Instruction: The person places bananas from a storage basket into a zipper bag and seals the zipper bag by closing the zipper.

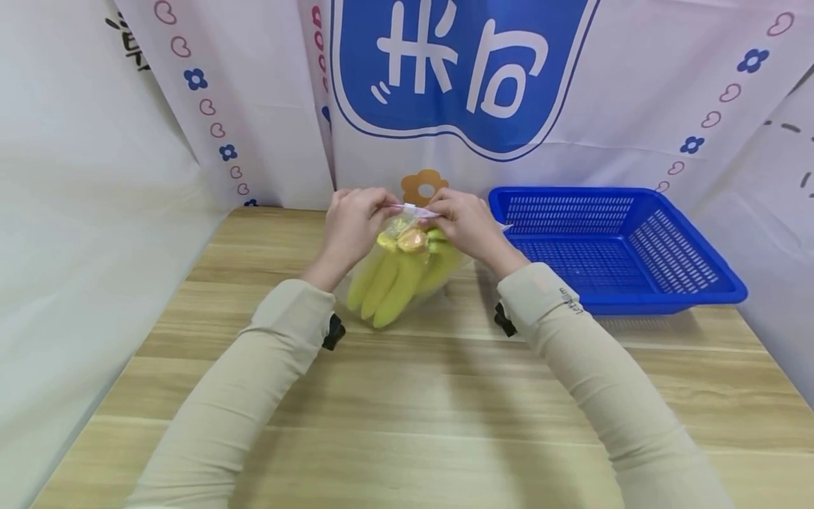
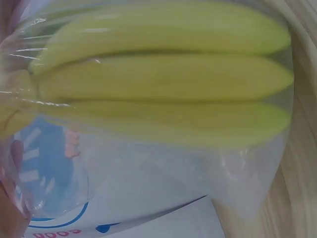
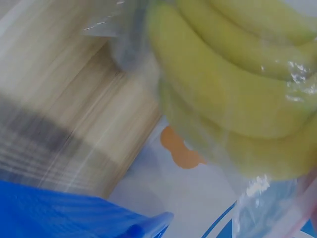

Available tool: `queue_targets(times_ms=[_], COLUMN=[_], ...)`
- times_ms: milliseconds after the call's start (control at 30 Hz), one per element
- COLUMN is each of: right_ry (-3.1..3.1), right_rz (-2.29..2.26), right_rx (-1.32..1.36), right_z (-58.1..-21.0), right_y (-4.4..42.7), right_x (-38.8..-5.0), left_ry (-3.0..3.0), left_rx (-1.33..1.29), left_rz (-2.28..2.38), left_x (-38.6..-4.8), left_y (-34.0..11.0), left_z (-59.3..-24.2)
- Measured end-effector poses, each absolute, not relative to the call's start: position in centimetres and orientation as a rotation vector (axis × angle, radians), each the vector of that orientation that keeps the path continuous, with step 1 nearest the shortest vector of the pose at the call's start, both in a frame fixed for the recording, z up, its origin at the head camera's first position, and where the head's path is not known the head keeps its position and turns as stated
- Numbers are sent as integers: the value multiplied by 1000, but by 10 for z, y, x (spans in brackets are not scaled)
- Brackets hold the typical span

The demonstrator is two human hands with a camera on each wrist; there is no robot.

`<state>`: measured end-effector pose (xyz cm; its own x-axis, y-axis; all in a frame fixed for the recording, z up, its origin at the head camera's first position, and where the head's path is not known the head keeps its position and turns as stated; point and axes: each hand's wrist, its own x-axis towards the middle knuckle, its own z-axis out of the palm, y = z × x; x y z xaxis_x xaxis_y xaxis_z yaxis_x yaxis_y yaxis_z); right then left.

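Note:
A clear zip bag (image 1: 399,226) with a pinkish strip along its mouth hangs between my hands, a bunch of yellow bananas (image 1: 384,288) inside it. The left hand (image 1: 355,225) pinches the strip at its left part. Further right along the same strip, my right hand (image 1: 469,225) pinches it between thumb and fingers. In the left wrist view the bananas (image 2: 168,77) lie side by side behind the cloudy plastic. The right wrist view shows the curved bananas (image 3: 223,84) from the other side. Most fingertips are hidden in both wrist views.
To the right stands a blue plastic basket (image 1: 598,258) with slotted walls, close to the right forearm. Behind the wooden table (image 1: 394,424) hangs a white printed cloth (image 1: 273,106) with a blue sign. White sheeting borders the left side.

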<state>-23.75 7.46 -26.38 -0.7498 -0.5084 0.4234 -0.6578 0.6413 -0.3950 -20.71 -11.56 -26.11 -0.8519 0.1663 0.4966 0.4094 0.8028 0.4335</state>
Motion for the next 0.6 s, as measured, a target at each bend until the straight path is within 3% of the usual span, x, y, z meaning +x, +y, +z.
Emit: queue_targets(times_ms=[600], right_ry=[-2796], right_rz=[971], right_rx=[910], right_z=[-234], right_y=[62], right_x=[-239], left_ry=[-2504], left_rx=[-325], left_rz=[-856], left_x=[-206], left_y=[-122], left_z=[-258])
